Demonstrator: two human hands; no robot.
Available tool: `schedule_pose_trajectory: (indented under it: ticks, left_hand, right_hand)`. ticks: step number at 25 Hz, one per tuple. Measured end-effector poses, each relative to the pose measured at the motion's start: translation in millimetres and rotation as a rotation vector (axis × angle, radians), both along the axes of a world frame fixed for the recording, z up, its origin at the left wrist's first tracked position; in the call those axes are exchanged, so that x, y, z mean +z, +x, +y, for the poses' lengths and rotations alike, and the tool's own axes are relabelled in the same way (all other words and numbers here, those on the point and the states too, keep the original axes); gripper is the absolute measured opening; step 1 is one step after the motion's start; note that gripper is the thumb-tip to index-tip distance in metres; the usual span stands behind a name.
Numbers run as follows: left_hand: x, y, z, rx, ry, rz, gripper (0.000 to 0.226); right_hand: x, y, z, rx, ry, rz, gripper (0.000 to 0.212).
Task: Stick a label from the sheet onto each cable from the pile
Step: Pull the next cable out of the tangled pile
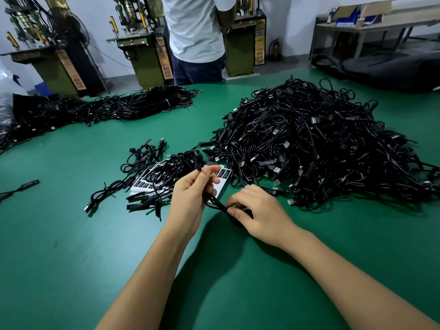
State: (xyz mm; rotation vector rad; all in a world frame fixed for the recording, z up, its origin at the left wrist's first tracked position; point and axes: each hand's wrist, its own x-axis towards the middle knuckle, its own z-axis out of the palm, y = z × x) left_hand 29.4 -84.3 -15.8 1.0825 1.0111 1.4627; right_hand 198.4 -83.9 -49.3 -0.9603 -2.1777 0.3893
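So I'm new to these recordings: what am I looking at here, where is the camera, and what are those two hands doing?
There is no robot here. The one picture comes from a camera worn on a person's head, looking down at their own bare hands over a green table. The left hand and the right hand both grip one black cable stretched between them. Just behind the hands lies a label sheet, partly covered by a few loose cables. On the right sits the big pile of cables; another long heap lies far left. Another person stands beyond the table, with machines behind.
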Motion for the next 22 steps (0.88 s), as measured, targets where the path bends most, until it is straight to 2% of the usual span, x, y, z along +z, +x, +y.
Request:
schedule_pose_trajectory:
  ticks: [5, 8, 14, 18, 19, 21, 22]
  left_hand:
    - [5, 7, 4, -0.019, -0.168, -0.137, 0.041]
    - [5, 3, 3, -0.066, -0.147, -0.146, 0.042]
    - [11, -3, -2, 0.047, -0.052, 0.104, 0.029]
    - [33, -47, -3, 0.231, 0.010, 0.592, 0.020]
    - [36, -59, -2, 0.238, -0.021, 0.613, 0.020]
    - [32, -69, -1, 0.153, -0.145, 0.515, 0.022]
    - [25, -66, 1, 0.137, -0.192, 0.526, 0.022]
  right_hand:
    - [1, 1, -1, -0.005, -0.045, 0.042, 0.010]
    - [1, 1, 0, -0.016, -0.068, 0.052, 0.009]
    - [3, 3, 2, -0.120, -0.181, 0.207, 0.004]
    - [2, 6, 9, -0.311, -0.246, 0.349, 0.016]
    - [2, 7, 10, -0.347, -0.266, 0.376, 0.017]
    - [2, 8, 12, -0.409, -0.281, 0.434, 0.014]
    - [2, 8, 12, -0.439, -0.275, 0.459, 0.011]
